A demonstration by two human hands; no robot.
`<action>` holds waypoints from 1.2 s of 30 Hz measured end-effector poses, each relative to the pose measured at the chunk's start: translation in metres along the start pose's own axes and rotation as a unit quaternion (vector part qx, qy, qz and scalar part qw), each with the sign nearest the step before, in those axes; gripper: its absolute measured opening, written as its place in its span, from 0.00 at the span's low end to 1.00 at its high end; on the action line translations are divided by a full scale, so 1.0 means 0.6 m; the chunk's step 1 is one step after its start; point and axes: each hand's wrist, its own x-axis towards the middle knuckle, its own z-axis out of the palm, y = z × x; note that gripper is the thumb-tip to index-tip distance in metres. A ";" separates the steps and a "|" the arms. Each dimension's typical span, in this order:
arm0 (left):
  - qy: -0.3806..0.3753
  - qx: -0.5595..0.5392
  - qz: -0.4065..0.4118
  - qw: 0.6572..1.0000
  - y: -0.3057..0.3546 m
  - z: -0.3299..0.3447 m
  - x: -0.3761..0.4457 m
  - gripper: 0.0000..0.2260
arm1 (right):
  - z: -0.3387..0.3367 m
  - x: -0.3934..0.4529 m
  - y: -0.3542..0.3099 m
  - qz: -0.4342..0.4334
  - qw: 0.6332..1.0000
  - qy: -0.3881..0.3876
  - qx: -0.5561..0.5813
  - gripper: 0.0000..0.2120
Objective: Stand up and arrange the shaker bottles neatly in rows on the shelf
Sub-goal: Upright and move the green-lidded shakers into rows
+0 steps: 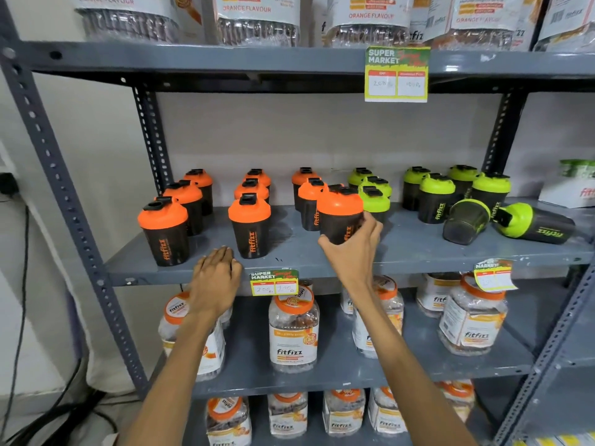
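Right hand (pixel 352 244) wraps an upright orange-lidded shaker bottle (pixel 340 214) low on its body, seemingly to seat it heading the third orange row on the shelf (pixel 418 249), while the empty left hand (pixel 217 278) rests flat, fingers extended, on the shelf's edge.

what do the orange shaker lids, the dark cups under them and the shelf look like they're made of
Orange lids: likely moulded plastic, smooth with a soft sheen, uniform colour.
Dark cups: probably smoky tinted plastic; the tipped-over cup looks translucent.
Shelf: seemingly grey painted metal, matte and scuffed, on punched-hole uprights.
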 end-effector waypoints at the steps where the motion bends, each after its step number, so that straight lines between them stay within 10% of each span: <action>1: -0.001 -0.001 -0.001 1.000 0.001 -0.002 -0.001 0.20 | 0.017 0.003 -0.002 0.005 1.000 -0.005 -0.005 0.42; 13: 0.000 0.008 0.012 1.000 -0.007 0.002 -0.001 0.21 | 0.094 0.014 0.027 0.033 0.998 -0.038 -0.042 0.44; 19: 0.029 0.014 0.021 0.999 -0.013 0.014 0.002 0.25 | 0.036 0.035 0.048 0.006 0.988 0.136 -0.067 0.26; 25: 0.035 0.011 0.019 0.999 -0.010 0.015 0.001 0.24 | 0.025 0.103 0.083 0.147 0.967 0.025 -0.205 0.47; 36: 0.043 0.014 0.023 0.999 -0.014 0.019 0.002 0.25 | -0.001 0.145 0.132 0.135 0.980 0.021 -0.148 0.36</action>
